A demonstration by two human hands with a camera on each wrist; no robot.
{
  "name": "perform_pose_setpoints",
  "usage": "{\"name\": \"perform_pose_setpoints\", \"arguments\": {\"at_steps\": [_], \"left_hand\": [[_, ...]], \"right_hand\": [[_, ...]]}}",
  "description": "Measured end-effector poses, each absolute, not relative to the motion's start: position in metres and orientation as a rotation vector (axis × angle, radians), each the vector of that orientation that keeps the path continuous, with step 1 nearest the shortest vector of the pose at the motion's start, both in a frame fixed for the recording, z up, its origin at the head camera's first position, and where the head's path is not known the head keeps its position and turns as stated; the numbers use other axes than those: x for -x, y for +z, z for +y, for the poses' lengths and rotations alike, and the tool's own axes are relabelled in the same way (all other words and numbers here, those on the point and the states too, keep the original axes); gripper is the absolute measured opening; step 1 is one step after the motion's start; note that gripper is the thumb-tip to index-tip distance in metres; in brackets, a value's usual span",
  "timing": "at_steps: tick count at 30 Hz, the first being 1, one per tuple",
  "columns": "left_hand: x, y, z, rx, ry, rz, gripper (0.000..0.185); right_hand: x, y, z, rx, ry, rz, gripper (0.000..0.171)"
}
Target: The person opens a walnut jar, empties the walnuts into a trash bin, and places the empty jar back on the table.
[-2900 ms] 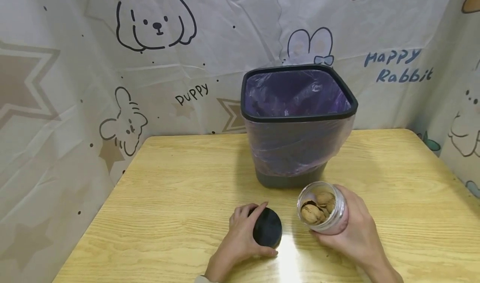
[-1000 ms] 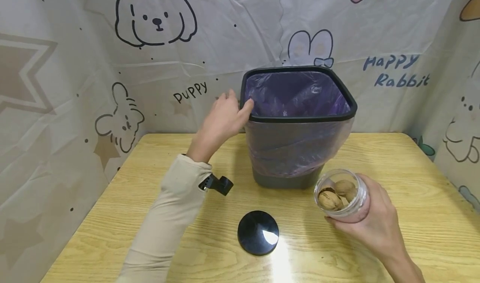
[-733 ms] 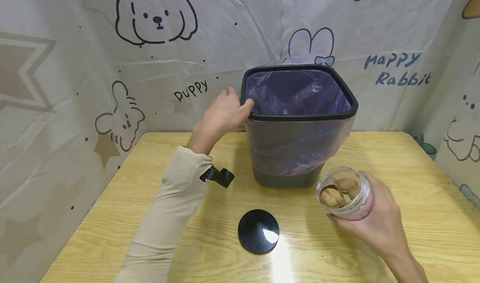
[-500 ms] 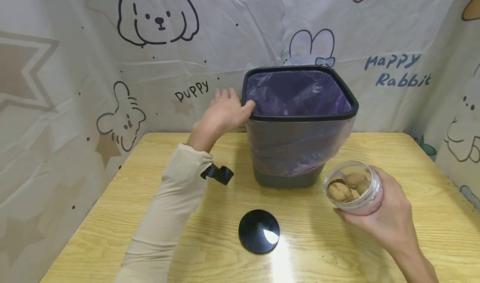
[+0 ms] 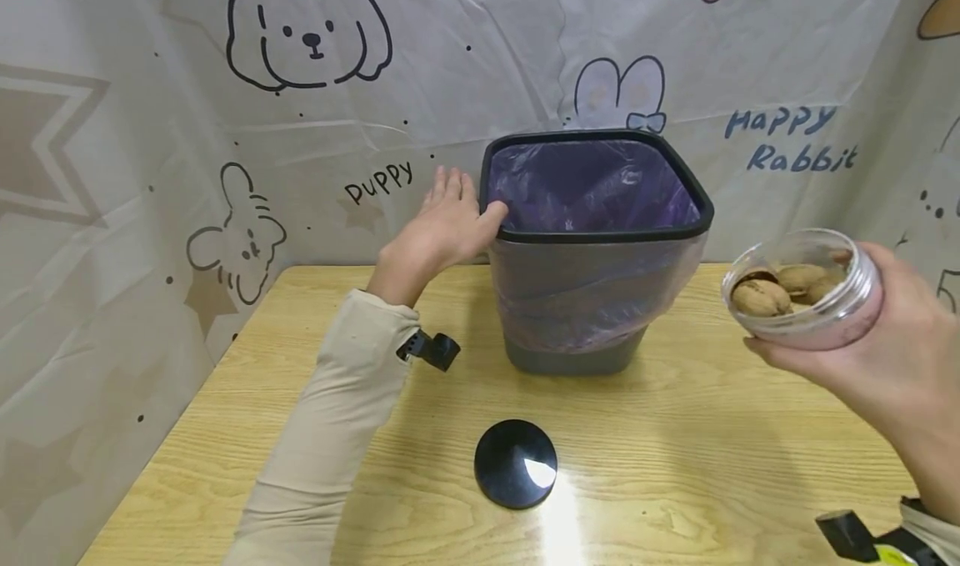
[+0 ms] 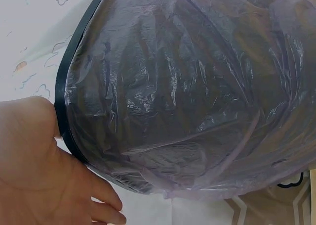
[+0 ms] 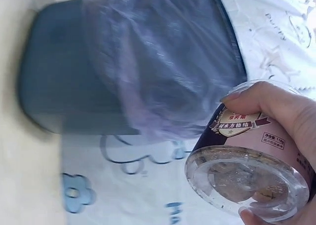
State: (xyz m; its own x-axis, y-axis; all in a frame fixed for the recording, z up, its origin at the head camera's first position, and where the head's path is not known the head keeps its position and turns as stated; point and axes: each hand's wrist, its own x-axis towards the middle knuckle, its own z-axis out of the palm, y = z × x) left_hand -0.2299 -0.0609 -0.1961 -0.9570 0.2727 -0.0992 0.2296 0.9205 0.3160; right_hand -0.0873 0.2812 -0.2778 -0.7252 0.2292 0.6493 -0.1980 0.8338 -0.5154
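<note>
In the head view, my left hand rests at the left side of the trash bin, thumb on its black rim and fingers extended outside it. The left wrist view shows the palm beside the rim. To the right of the bin, my right hand holds a clear plastic jar raised over the table, its lidless mouth tilted toward the head camera. Several walnuts lie inside. A pink label wraps the jar in the right wrist view.
A round black lid lies on the wooden table in front of the bin. A purple plastic bag lines the bin and overhangs its outside. Printed cloth hangs behind and at both sides.
My left hand has let go of the lid and moved up to the bin's rim, its fingers straightening lately. My right hand has lifted the jar up and to the right.
</note>
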Motion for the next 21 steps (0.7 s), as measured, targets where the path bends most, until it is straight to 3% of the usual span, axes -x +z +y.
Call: {"name": "perform_pose_setpoints", "arguments": {"at_steps": [13,21], "left_hand": [[0.225,-0.191,-0.059,-0.336,0.387,2.945,0.074],[0.227,-0.192,-0.058,-0.355,0.389,2.936,0.072]], "right_hand": [[0.132,-0.200,0.286,-0.185,0.616,-2.235,0.101],[0.158,-0.174,0.268,-0.189,0.318,-2.385,0.106]]}}
